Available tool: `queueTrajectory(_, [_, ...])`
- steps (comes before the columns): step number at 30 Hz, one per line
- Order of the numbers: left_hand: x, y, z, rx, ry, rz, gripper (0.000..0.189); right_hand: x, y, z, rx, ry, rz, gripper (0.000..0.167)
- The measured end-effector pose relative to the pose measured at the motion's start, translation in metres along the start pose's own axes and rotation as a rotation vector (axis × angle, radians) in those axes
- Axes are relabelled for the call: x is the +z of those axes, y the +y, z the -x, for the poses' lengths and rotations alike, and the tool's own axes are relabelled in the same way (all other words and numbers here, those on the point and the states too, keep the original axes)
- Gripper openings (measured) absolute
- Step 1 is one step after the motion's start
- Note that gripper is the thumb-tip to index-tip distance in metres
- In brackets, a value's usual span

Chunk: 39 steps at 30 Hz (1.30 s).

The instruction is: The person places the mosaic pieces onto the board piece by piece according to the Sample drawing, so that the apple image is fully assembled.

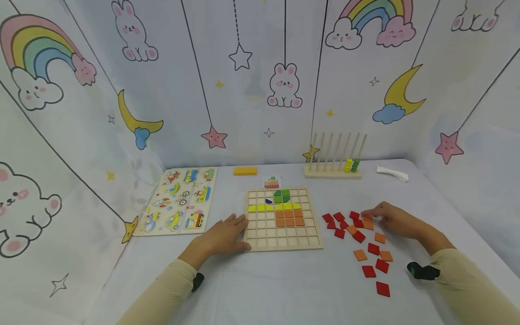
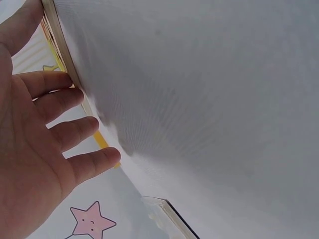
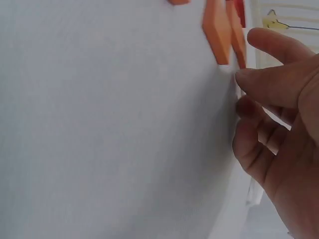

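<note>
My left hand (image 1: pixel 227 234) rests at the left edge of a wooden grid board (image 1: pixel 260 234), fingers extended and touching its rim; the left wrist view shows the fingertips (image 2: pixel 112 155) spread. On the board sit green leaf-like pieces (image 1: pixel 282 196), a small blue piece (image 1: pixel 269 201), a row of yellow pieces (image 1: pixel 270 207) and a block of orange squares (image 1: pixel 290 218). Over at the right, my right hand (image 1: pixel 396 220) reaches its index finger to an orange tile (image 1: pixel 367 218) among scattered tiles. In the right wrist view, thumb and index finger (image 3: pixel 279 47) stand apart beside that tile (image 3: pixel 237 35).
Several red tiles (image 1: pixel 369 271) and loose orange tiles (image 1: pixel 359 255) lie right of the board. A picture card (image 1: pixel 272 182) and yellow block (image 1: pixel 245 171) lie behind it. A picture puzzle (image 1: pixel 178 203) is at left, a peg rack (image 1: pixel 331 171) and white strip (image 1: pixel 392 174) at back right.
</note>
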State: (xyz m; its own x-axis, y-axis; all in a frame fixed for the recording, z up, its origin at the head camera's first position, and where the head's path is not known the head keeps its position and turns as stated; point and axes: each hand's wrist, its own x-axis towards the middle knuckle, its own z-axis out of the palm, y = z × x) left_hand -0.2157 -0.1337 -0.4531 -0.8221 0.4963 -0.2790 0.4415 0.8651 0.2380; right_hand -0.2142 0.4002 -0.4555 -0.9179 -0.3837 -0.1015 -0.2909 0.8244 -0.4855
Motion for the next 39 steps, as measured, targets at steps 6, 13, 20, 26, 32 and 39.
queueTrajectory(6, [0.001,-0.001,0.0,-0.013,-0.007,0.004,0.086,0.003,0.002,-0.006,0.002,0.006,0.068,0.031])
queueTrajectory(13, [-0.001,-0.001,0.001,-0.021,-0.002,0.017,0.086,0.005,0.007,-0.007,0.102,0.064,0.071,0.031])
queueTrajectory(20, [-0.001,-0.002,0.0,-0.011,0.0,0.017,0.085,0.007,-0.014,-0.017,0.148,0.26,-0.105,0.037])
queueTrajectory(26, [0.002,-0.003,-0.001,-0.018,-0.01,0.023,0.086,0.015,-0.059,-0.049,0.073,0.248,-0.443,0.048])
queueTrajectory(32, [0.003,-0.004,-0.002,-0.01,-0.01,0.016,0.087,0.04,-0.115,-0.095,-0.018,0.164,-0.539,0.045])
queueTrajectory(39, [0.004,-0.006,-0.002,-0.006,-0.006,0.007,0.085,0.074,-0.164,-0.142,-0.15,0.099,-0.32,0.029])
